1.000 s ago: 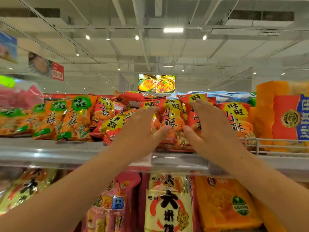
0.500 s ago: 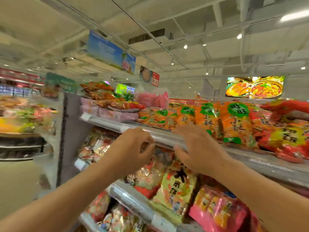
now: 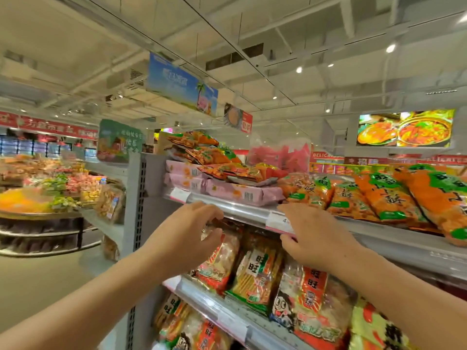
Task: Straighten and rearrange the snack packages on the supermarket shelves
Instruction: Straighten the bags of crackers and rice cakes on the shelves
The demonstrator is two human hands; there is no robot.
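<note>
Supermarket aisle, white open ceiling with spot lamps. Lit food screen [image 3: 405,128] at upper right; blue hanging sign [image 3: 181,83] with a palm tree at upper centre, writing too blurred to read. Red wall strip below the screen reads "DELICA…" in part. Round produce stand [image 3: 38,198] at left, blurred.

Top shelf [image 3: 242,210] running from centre down to lower right. Flat pink packages [image 3: 242,193] with barcodes stacked at its left end; loose orange sachets [image 3: 209,157] piled on top of them. Right of these, orange snack bags with green labels [image 3: 389,198] leaning back in a row, labels carrying 旺旺 and 小酥. White price tag [image 3: 279,219] on the shelf rail, a digit "4" legible, rest hidden.

Middle shelf under the rail: clear bag of yellow stick snacks [image 3: 255,279] marked 旺旺, upright; red-and-clear bag [image 3: 219,261] just left of it; cartoon-face bag [image 3: 310,306] with a red 旺旺 band to the right. More bags on the shelf below, blurred.

Left hand [image 3: 187,238] at frame centre, palm forward, fingers curled loosely, thumb toward the red-and-clear bag; whether touching it, cannot tell. Right hand [image 3: 316,236] spread flat, fingers wide, fingertips over the shelf rail beside the price tag. Nothing gripped by either. Both forearms bare, entering from the lower corners.
</note>
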